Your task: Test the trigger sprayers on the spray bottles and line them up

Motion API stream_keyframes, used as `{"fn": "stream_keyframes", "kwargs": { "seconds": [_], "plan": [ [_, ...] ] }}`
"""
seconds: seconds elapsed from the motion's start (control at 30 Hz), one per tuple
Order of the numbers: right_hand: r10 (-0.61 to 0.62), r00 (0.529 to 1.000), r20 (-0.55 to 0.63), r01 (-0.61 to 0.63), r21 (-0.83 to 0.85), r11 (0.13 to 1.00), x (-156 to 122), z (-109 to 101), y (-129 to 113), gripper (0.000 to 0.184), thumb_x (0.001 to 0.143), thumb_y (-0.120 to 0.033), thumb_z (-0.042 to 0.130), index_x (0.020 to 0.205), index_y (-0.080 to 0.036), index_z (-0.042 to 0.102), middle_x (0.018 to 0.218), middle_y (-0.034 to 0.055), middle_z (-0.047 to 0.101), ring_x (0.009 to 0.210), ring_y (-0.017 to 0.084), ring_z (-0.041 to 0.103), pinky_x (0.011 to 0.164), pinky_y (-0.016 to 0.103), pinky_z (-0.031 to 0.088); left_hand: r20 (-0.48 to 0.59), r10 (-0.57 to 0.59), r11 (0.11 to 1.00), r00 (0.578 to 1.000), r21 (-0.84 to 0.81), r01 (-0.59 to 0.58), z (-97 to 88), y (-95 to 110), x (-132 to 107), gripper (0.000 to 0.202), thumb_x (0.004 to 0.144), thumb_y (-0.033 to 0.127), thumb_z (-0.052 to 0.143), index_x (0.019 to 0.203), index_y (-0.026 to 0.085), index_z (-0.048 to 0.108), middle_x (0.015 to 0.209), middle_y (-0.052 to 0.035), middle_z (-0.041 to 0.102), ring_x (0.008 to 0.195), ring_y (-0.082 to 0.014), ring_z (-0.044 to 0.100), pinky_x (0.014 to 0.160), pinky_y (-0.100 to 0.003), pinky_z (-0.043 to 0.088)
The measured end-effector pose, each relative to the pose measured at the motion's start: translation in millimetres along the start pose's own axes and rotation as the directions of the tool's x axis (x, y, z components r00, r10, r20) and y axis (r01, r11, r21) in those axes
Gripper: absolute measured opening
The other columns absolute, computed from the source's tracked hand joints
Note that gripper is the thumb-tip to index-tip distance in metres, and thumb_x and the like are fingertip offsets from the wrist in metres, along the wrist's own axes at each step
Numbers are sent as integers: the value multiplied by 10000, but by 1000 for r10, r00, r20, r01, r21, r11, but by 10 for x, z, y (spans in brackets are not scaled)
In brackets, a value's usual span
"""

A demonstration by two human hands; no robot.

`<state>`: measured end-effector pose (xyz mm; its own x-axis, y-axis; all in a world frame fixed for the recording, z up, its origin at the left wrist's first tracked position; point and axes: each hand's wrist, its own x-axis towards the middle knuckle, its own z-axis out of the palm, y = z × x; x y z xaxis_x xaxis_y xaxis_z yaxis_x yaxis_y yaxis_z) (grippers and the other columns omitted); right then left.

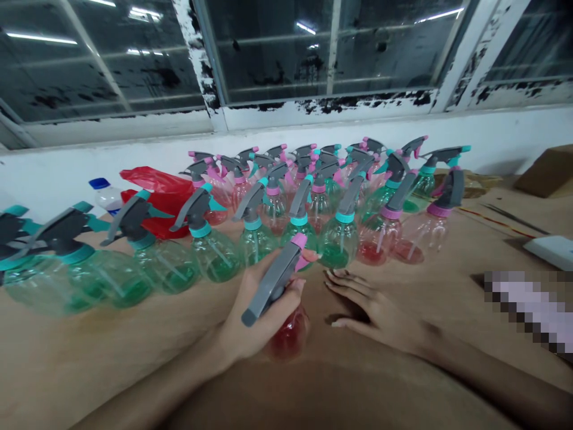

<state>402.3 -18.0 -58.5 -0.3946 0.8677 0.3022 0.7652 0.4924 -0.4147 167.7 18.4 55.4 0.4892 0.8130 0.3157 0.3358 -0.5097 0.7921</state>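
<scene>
My left hand [259, 310] is wrapped round the neck of a pink spray bottle [289, 337] with a grey head and a pink nozzle, which stands near the front of the table. Its neck is mostly hidden by the fingers. To its right, my right hand [367, 304] rests on the tabletop with fingers stretched out and holds nothing. Just beyond both hands runs a row of spray bottles: green ones with teal collars, such as the green spray bottle [335, 248], and pink ones, such as the pink spray bottle [378, 239].
More spray bottles crowd behind, towards the white wall [501, 137] under the windows. A red plastic bag [156, 191] and a blue-capped bottle [105, 194] stand at the left back. At right are a cardboard box [548, 170], a white device [553, 251] and a cable.
</scene>
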Motion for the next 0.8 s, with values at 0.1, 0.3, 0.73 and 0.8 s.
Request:
{"fn": "stream_keyframes", "kwargs": {
  "seconds": [0.1,0.3,0.73,0.8],
  "plan": [
    [5,1000,-6,-5,-1,1000,-6,6,7,644,832,-502,557,1394,-256,362,1411,71,449,1311,250,376,1068,487,336,-30,17,1000,999,22,-16,1,0,-7,157,815,306,512,936,282,609,638,20,593,543,-165,535,537,-308,473],
    [-7,1000,15,7,2,1000,-15,25,44,649,837,-499,554,1402,-255,348,1426,69,428,1321,250,359,1071,487,334,-42,4,999,999,54,-2,0,23,-1,109,827,335,531,883,265,594,606,30,557,524,-154,523,509,-282,467],
    [2,1000,-2,-2,34,999,-9,5,40,630,829,-483,572,1389,-282,368,1410,60,451,1308,261,380,1060,507,340,-78,-12,999,997,50,16,-35,13,34,100,787,356,559,801,257,557,519,51,486,454,-139,455,442,-274,407],
    [0,1000,3,0,32,999,-8,1,35,623,832,-480,570,1388,-282,370,1408,58,454,1308,259,379,1062,507,338,-77,-18,999,997,47,22,-27,-16,27,96,786,344,566,813,252,555,581,33,558,511,-152,523,488,-282,449]
  ]
}}
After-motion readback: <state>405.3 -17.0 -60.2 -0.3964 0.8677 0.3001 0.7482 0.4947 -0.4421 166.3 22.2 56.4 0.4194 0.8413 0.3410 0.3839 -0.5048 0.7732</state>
